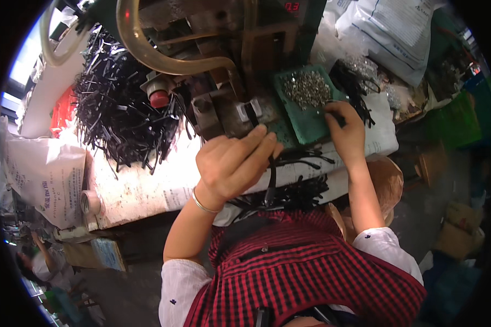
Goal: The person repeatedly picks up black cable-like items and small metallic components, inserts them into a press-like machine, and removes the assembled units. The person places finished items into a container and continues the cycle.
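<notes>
My left hand [232, 163] is closed around a thin black eyeglass temple [271, 185]. One end of the temple reaches up to the small metal fixture [249, 110] of the machine, and the other hangs down toward my apron. My right hand [348, 131] is at the right rim of a green tray [305, 128], with thumb and forefinger curled close together. Whatever is between those fingertips is too small to make out. Many tiny metal parts [306, 90] lie heaped in the tray's far half.
A big pile of black temples [128, 103] covers the table's left side; more temples [297, 191] lie along the near edge. A red button [159, 98] and a thick hose [174, 66] are on the machine. White sacks [390, 35] stand at the far right. A tape roll [90, 202] sits at left.
</notes>
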The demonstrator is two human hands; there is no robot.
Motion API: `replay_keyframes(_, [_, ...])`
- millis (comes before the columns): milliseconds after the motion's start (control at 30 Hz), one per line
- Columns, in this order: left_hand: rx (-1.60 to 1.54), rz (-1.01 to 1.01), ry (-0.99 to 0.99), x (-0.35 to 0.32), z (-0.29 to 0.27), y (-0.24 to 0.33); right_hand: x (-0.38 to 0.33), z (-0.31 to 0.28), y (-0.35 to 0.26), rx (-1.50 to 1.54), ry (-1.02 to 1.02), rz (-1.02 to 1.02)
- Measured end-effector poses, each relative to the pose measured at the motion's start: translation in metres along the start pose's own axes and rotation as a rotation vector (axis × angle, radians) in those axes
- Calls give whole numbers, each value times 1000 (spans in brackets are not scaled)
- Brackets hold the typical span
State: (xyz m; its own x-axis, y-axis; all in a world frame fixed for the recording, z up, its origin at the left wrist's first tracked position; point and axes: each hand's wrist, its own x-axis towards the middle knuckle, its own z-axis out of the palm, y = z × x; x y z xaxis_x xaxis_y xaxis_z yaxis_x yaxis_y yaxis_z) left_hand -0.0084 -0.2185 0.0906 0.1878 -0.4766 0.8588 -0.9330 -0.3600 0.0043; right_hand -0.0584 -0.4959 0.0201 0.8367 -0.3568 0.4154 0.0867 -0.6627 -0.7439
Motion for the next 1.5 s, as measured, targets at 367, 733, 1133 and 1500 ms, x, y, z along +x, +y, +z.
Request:
replay_keyframes(367, [-255,-425,-75,-49,-32,40,-2,36,11,-438,9,-229])
replay_keyframes(733, [515,-481,-18,-57,-118,-85,13,38,-21,-156,74,-122])
replay_keyframes(1133, [37,-1001,435,-92,-114,-115,-32,-19,23,-262,205,-95])
replay_keyframes(1500, [-83,-1237,274,-188,-71,-101,-7,7,-75,88,49,-274])
